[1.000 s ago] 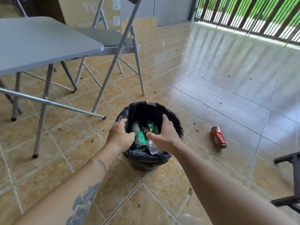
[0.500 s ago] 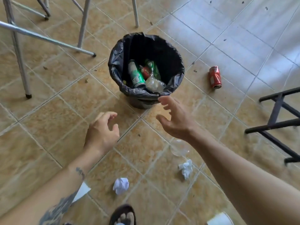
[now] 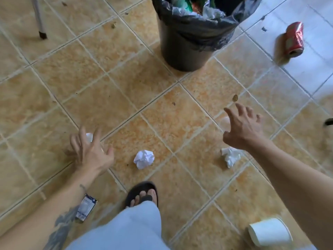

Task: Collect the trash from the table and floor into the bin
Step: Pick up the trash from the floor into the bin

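The black bin (image 3: 183, 49), lined with a black bag and holding cans and wrappers, stands on the tiled floor at the top. A crumpled white paper ball (image 3: 144, 159) lies between my hands. My left hand (image 3: 91, 152) hovers open over another white scrap (image 3: 89, 137), mostly hidden behind my fingers. My right hand (image 3: 243, 126) is open, fingers spread, above a clear plastic cup (image 3: 225, 121) that is hard to make out. Crumpled tissue (image 3: 230, 156) lies just below that wrist. A red can (image 3: 294, 38) lies right of the bin.
A white paper cup (image 3: 269, 231) lies on its side at the lower right. A small blue-white carton (image 3: 85, 210) sits under my left forearm. My sandalled foot (image 3: 142, 193) stands at the bottom centre. A metal chair leg (image 3: 39, 18) is at the upper left.
My hands left the bin empty and came down toward the floor. My view tilted down, so the bin moved to the top and the floor litter came into sight.
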